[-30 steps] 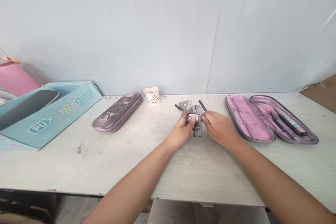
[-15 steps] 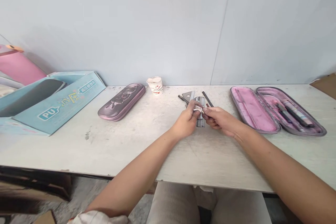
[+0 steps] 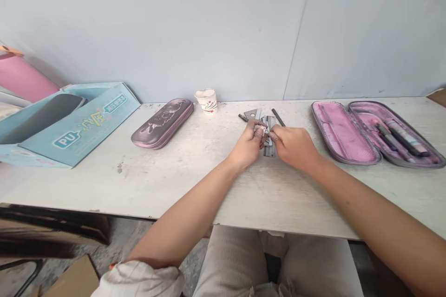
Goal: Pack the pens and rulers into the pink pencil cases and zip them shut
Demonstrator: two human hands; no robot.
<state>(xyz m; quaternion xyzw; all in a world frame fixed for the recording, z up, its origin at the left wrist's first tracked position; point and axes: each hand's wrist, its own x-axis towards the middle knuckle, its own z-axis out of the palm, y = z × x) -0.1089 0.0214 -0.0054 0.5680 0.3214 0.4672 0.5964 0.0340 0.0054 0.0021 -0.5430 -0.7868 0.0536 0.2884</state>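
Observation:
My left hand [image 3: 248, 145] and my right hand [image 3: 294, 146] meet at the middle of the white table [image 3: 195, 181], fingertips pinched together on a small white object [image 3: 264, 130] that I cannot name. Just beyond and under the hands lie a grey ruler [image 3: 270, 135], a small triangular set square [image 3: 251, 114] and a dark pencil [image 3: 278, 117]. To the right an open pink-lined pencil case [image 3: 339, 137] lies flat, with pens [image 3: 400, 135] in its right half.
A closed purple pencil case [image 3: 163, 122] lies left of centre, with a small paper cup [image 3: 206, 100] behind it by the wall. A light blue cardboard box [image 3: 73, 123] stands at the far left. My knees show below the table's front edge.
The view has tilted down and the hands sit higher in frame. The small white piece, plainly held flat in the left fingers before, is now pinched between both hands' fingertips.

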